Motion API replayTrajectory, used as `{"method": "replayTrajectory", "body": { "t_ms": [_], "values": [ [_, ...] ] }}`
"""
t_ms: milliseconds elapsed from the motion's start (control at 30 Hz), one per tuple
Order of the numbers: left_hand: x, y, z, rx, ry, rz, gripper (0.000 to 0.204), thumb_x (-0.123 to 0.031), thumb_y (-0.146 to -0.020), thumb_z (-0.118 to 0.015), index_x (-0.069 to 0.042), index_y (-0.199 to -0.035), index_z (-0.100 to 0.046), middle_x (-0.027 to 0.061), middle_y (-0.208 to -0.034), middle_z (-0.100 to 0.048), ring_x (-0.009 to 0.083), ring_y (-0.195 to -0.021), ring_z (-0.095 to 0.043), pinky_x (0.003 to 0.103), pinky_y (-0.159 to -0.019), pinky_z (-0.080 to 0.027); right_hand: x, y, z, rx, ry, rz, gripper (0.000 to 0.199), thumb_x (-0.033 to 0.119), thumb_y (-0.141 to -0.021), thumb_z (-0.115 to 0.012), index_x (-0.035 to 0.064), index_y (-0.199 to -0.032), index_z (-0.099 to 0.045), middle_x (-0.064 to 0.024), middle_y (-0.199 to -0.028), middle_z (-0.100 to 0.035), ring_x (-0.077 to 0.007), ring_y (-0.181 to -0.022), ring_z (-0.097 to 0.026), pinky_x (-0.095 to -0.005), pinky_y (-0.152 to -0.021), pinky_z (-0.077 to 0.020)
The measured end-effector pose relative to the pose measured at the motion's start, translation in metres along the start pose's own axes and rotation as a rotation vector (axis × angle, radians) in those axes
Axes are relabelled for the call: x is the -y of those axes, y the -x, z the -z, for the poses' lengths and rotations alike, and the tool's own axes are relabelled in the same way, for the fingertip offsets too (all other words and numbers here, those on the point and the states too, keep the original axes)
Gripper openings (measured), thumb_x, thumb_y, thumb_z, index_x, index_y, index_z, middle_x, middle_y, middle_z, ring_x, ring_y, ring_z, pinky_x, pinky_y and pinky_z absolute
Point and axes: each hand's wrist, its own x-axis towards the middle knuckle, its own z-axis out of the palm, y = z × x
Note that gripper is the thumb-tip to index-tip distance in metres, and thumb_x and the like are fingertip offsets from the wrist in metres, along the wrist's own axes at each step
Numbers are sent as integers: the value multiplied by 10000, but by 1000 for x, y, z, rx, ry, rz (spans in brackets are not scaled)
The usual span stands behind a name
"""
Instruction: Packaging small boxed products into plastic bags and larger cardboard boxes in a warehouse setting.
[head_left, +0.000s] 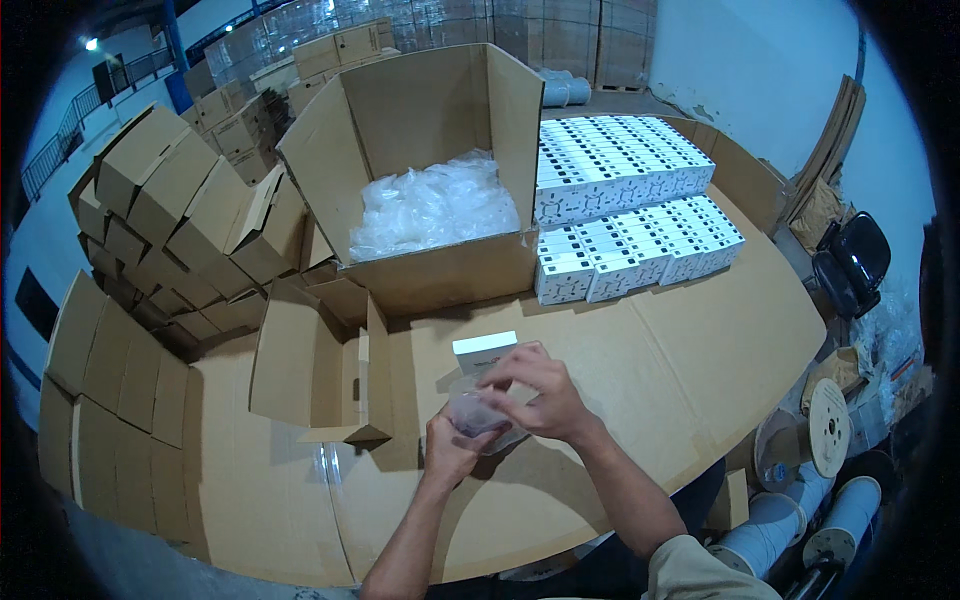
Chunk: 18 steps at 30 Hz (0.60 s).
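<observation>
My left hand [452,452] and my right hand [540,395] both hold a small clear plastic bag [474,412] just above the cardboard-covered table [700,360]. The right hand's fingers pinch the bag's top from above, while the left hand grips it from below. A small white box [486,352] stands on the table right behind the hands, almost touching the right fingers. What is inside the bag cannot be made out.
A large open carton [430,150] full of clear plastic bags [435,205] stands behind. Rows of small white boxes [630,200] are stacked to its right. A small open carton [320,375] lies left of the hands. Piles of cardboard boxes [170,210] fill the left; spools [825,430] sit at the right.
</observation>
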Motion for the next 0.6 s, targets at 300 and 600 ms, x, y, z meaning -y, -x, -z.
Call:
{"method": "replayTrajectory", "body": {
  "t_ms": [300,600],
  "values": [
    [9,-3,1,-71,-112,53,561,-220,-683,-942,47,-1104,-686,154,-1018,-749,214,-901,-719,368,-823,-581,-55,13,7,-229,-184,-380,329,-4,-906,-599,54,-1222,-669,-67,-1188,-700,-174,-1053,-640,-321,-902,-497],
    [3,-3,2,-96,-116,58,583,-256,-668,-953,42,-1089,-683,151,-1003,-745,225,-894,-715,363,-816,-582,-64,17,-7,-68,-324,-492,409,-42,-876,-675,77,-1267,-655,-47,-1242,-676,-151,-1096,-633,-306,-890,-521]
  ]
}}
